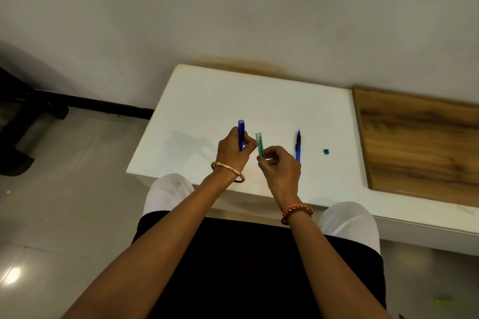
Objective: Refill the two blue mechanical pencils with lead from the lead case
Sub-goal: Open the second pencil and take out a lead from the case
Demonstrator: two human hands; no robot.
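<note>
My left hand (232, 151) grips a blue mechanical pencil (241, 130) upright above the white table (207, 101), its open back end pointing away from me. Just to its right, my right hand (280, 166) pinches a translucent green lead case (259, 143) by its lower end, tilted slightly toward the pencil. The case and pencil are close but apart. A second blue mechanical pencil (298, 146) lies on the table right of my right hand, tip pointing away. A small teal cap (326, 151) rests on the table further right.
A wooden board (420, 142) covers the table's right part. The wall stands right behind the table. The table's left edge drops to a tiled floor (64, 189). My lap is against the front edge.
</note>
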